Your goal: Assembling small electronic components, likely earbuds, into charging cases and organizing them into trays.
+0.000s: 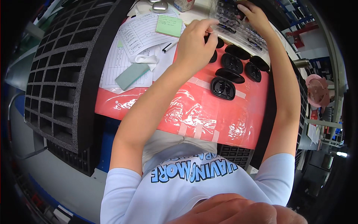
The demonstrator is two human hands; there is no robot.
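My left hand [197, 44] is raised over the far part of the red work mat [149, 112], its fingers curled in toward the thumb. Whatever lies between those fingertips is too small to make out. Just right of it and nearer me, several black earbud charging cases [222, 89] stand with lids up; the left hand partly covers the farthest ones. My right hand [255, 18] reaches over a clear plastic tray [251, 35] of small dark parts at the back right. Its fingers are bent down among those parts, and what they grip is hidden.
A tall black foam rack [61, 82] with square pockets flanks the mat on the left. Printed sheets [143, 31], a green notepad [169, 26], a pen [166, 47], a crumpled white cloth [143, 59] and a teal block [132, 75] lie left of my left arm. A pink fan [317, 90] is at far right.
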